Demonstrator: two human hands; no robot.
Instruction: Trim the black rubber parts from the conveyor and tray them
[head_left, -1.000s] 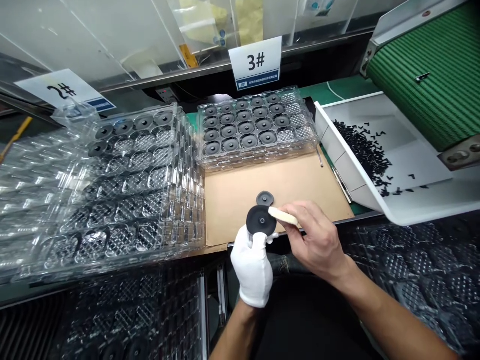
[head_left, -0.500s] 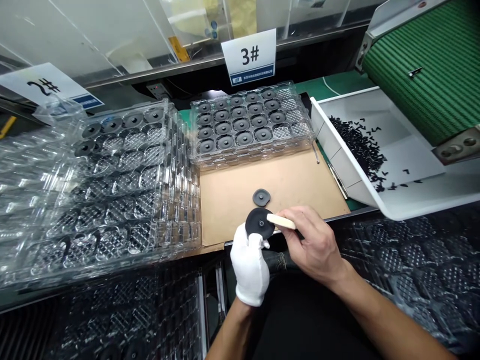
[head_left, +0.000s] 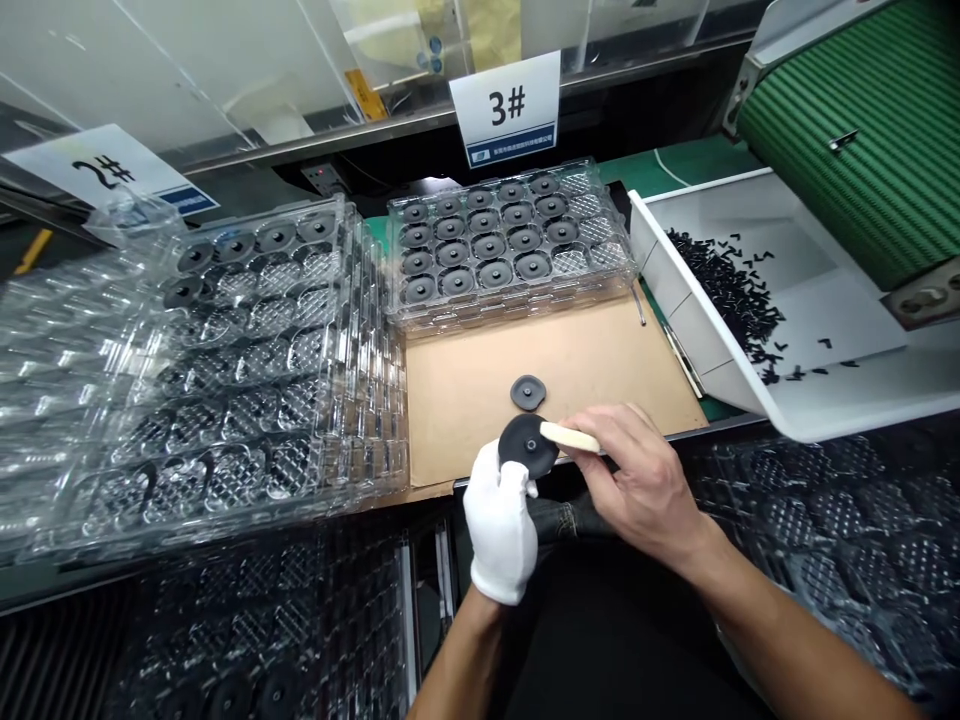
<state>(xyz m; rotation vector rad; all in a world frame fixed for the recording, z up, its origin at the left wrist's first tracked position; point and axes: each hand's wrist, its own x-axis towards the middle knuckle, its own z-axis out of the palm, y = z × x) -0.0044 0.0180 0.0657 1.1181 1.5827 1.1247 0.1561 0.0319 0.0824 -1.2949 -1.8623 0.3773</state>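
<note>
Head view: little has changed; your gloved left hand (head_left: 501,525) still clamps one black disc (head_left: 525,447), and your bare right hand (head_left: 637,480) pinches one cream stick (head_left: 571,437) against it. A second disc (head_left: 528,392) lies just beyond them on the cardboard (head_left: 465,380).

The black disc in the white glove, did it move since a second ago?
Barely. The gloved left hand and its black disc drew back toward the person, so the disc no longer overlaps the loose disc on the cardboard. The right hand keeps the pale stick on it. Nothing was let go; trays stayed put.
</note>
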